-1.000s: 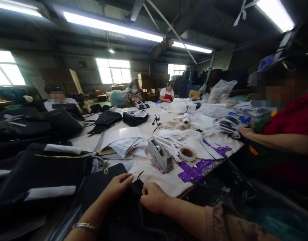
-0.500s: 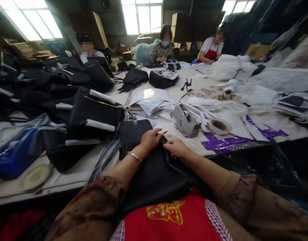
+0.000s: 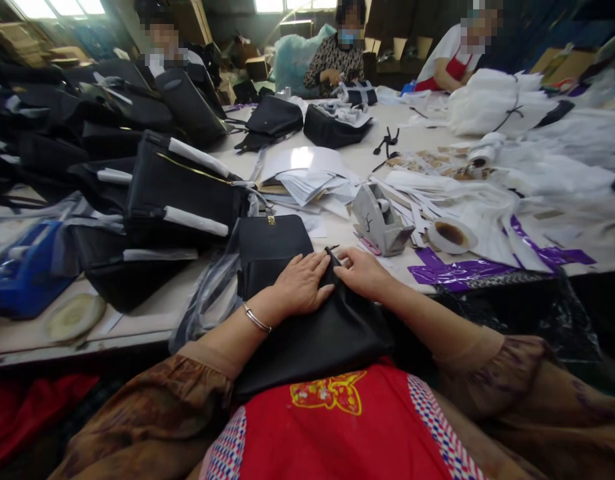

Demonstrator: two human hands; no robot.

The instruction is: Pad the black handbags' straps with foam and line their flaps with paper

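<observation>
A black leather bag [image 3: 307, 347] lies in front of me, half on the table edge and half against my red apron. Its flap with a small gold clasp [image 3: 271, 220] points away from me. My left hand [image 3: 302, 283] rests flat on the bag with its fingers stretched out. At the bag's right edge, my right hand [image 3: 362, 272] pinches the black material with thumb and fingers. A small dark tip sticks out between the two hands; I cannot tell what it is.
Black bags with white-wrapped handles [image 3: 187, 193] are heaped on the left, by a blue tape dispenser [image 3: 25, 267]. A grey tape dispenser [image 3: 382, 220], a tape roll [image 3: 450, 235] and papers [image 3: 307, 173] lie ahead. Three people sit across the table [image 3: 402, 143].
My left hand has gone from gripping near the bag's edge to lying flat on it. The right hand still pinches the edge. The view has tilted down.
</observation>
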